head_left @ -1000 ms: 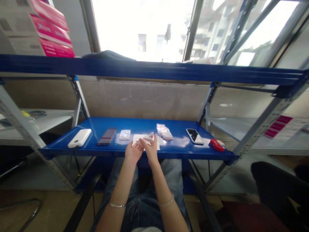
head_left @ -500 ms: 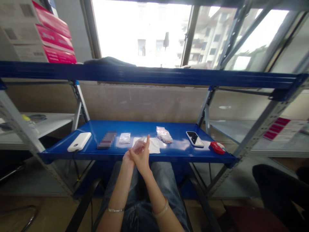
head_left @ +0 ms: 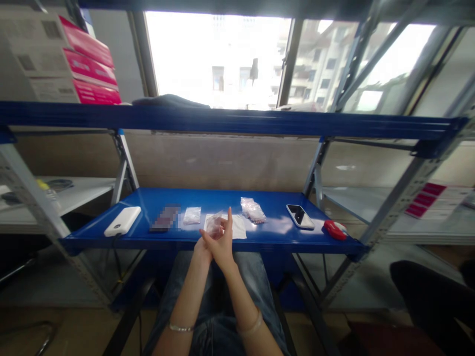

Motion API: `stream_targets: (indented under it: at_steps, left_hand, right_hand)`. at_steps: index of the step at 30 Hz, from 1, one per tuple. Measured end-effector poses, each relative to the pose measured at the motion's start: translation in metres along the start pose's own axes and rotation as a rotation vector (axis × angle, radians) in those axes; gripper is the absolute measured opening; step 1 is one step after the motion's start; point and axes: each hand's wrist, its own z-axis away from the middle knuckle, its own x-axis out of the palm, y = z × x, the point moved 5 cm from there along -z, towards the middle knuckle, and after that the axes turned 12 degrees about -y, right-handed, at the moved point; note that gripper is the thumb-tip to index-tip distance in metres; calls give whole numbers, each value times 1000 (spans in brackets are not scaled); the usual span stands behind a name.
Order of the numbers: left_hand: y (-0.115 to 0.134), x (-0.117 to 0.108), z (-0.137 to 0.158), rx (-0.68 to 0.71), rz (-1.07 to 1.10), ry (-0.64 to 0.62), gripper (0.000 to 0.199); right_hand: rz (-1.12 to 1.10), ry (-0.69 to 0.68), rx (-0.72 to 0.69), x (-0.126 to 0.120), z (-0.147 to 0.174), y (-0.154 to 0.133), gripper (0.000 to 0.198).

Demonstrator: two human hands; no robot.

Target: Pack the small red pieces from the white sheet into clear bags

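My left hand and my right hand meet just above the shelf's front edge, the right partly covering the left. Between them a clear plastic bag stands up, tilted to the left. The left fingers are mostly hidden behind the right hand but seem closed on the bag's lower part. On the right hand, the index finger points up and the thumb sticks out left, while the other fingers curl in against the bag. Beneath the hands lies a white sheet, perhaps paper or cloth.
On the blue shelf lie a white power bank with a cable, a blurred-out dark rectangle, a small clear packet, several filled clear bags, a phone and a red-and-white object. Metal posts flank it.
The right thumb has lifted away from the left hand and spread outward. The plastic bag now stands more upright. The whole view has shifted slightly downward.
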Motion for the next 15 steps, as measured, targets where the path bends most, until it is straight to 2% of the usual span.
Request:
stream_targets:
  at_steps: [5,10,15]
  left_hand:
    - [-10,3,0,-100,30,-14,21]
    - [-16,4,3,-154,81,130,29]
    - [-24,2,4,-167,13,159,37]
  right_hand:
    - [-29,8,-31,-6,-3,-3,100]
    - [-120,83,-76,-13,-4,-10,95]
    - [-218,165,-53,-20,-6,-13,94]
